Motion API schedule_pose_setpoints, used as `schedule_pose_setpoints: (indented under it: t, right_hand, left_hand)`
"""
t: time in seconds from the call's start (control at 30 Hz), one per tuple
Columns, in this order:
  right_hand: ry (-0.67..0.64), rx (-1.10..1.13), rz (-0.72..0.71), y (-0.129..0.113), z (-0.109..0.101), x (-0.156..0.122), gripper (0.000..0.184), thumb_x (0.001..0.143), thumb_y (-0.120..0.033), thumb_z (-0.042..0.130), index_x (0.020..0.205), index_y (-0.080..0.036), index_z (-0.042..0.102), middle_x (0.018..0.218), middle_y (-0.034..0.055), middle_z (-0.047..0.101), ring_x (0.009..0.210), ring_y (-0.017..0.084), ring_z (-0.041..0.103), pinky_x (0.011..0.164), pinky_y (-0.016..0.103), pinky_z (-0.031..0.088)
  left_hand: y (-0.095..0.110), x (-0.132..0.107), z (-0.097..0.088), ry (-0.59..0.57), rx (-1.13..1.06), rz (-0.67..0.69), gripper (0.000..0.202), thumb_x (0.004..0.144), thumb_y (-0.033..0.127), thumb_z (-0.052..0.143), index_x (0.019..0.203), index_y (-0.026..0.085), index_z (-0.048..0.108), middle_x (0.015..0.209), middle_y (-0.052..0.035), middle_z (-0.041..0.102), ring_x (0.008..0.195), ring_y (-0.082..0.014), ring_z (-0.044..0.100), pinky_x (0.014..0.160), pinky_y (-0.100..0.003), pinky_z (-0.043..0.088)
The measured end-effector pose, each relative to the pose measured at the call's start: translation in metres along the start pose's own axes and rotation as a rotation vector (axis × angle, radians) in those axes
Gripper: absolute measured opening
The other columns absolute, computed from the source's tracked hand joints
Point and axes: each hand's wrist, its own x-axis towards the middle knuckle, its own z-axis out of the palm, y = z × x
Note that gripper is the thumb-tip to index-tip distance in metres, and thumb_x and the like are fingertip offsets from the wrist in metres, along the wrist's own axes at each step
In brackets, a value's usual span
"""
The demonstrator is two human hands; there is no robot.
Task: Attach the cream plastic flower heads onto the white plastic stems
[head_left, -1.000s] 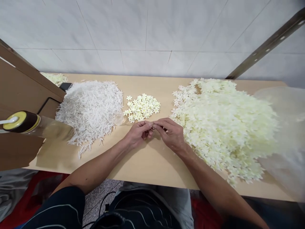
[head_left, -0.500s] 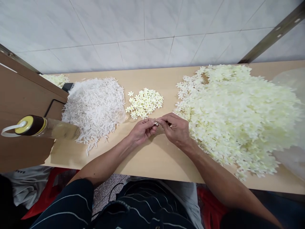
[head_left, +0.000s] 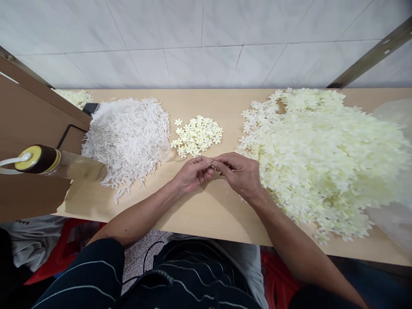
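My left hand [head_left: 193,174] and my right hand [head_left: 240,171] meet fingertip to fingertip above the table, both closed in a pinch. Whatever they hold between them is tiny and mostly covered by the fingers. Just beyond them lies a small heap of pale yellow-white artificial flowers [head_left: 200,135]. To the left is a big pile of thin white plastic stems [head_left: 128,133]. A much larger mound of loose artificial flowers [head_left: 322,150] spreads to the right, close beside my right hand and forearm.
A clear bottle [head_left: 71,165] with a yellow and dark cap and white loop is at the left, by a brown cardboard panel [head_left: 28,128]. The wooden table [head_left: 206,214] runs along a tiled wall [head_left: 183,64]. Translucent plastic sheeting [head_left: 392,219] is at the far right.
The view has tilted and shifted slightly. My hands stay pinched together in nearly the same place; the small pale thing that showed at the fingertips is now mostly hidden.
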Motion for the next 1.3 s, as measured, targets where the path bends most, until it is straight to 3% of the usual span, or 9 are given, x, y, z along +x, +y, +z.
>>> schedule_pose_setpoints:
  t: [0.3,0.57,0.8,0.97,1.07,1.3]
  right_hand:
    - [0.008,-0.1,-0.023,0.0,0.001,-0.006,0.013,0.096,-0.027,0.065,0.093,-0.02,0.075,0.084,0.0034,0.078,0.074,0.016,0.072,0.071,0.027,0.054]
    - [-0.014,-0.07,0.156,-0.005,0.001,-0.006,0.022,0.099,-0.033,0.058,0.089,-0.019,0.073,0.076,0.0039,0.075,0.069,0.017,0.07,0.069,0.028,0.052]
    - [-0.092,0.374,0.58,-0.007,-0.008,0.0,0.032,0.093,-0.049,0.065,0.084,-0.018,0.071,0.065,0.0014,0.066,0.054,0.014,0.06,0.055,0.027,0.05]
    - [0.02,0.762,0.688,0.004,-0.014,0.003,0.032,0.081,-0.047,0.079,0.076,-0.019,0.067,0.054,-0.006,0.04,0.046,0.008,0.034,0.041,0.022,0.029]
    - [0.023,0.909,0.73,0.006,-0.016,0.004,0.031,0.077,-0.045,0.083,0.075,-0.019,0.066,0.054,-0.0074,0.034,0.047,0.007,0.027,0.041,0.022,0.022]
    - [-0.016,0.517,0.642,-0.001,-0.008,-0.003,0.036,0.081,-0.053,0.077,0.082,-0.017,0.072,0.056,-0.0045,0.045,0.047,0.008,0.035,0.044,0.024,0.028]
  left_hand:
    - [-0.003,0.0,0.002,0.008,0.022,-0.017,0.026,0.077,0.03,0.084,0.081,0.011,0.067,0.068,-0.0029,0.065,0.06,-0.0076,0.06,0.057,-0.018,0.047]
    - [-0.003,-0.001,0.004,0.005,0.041,-0.018,0.03,0.076,0.035,0.085,0.078,0.012,0.066,0.064,-0.0034,0.064,0.062,-0.0089,0.06,0.056,-0.017,0.045]
    - [-0.002,-0.005,0.009,0.052,0.235,0.088,0.034,0.079,0.044,0.08,0.08,0.013,0.065,0.064,-0.0027,0.066,0.053,-0.0084,0.056,0.057,-0.022,0.046]
    - [-0.002,-0.003,0.006,0.104,0.3,0.182,0.034,0.078,0.045,0.08,0.08,0.015,0.065,0.062,-0.0019,0.066,0.052,-0.0099,0.057,0.057,-0.024,0.047]
    - [-0.002,-0.003,0.006,0.088,0.305,0.175,0.033,0.079,0.044,0.079,0.081,0.015,0.064,0.063,-0.0029,0.067,0.054,-0.0112,0.059,0.058,-0.024,0.048]
    - [-0.002,-0.007,0.01,0.067,0.349,0.133,0.033,0.079,0.04,0.079,0.094,0.015,0.063,0.063,-0.0046,0.069,0.057,-0.0161,0.067,0.056,-0.025,0.051]
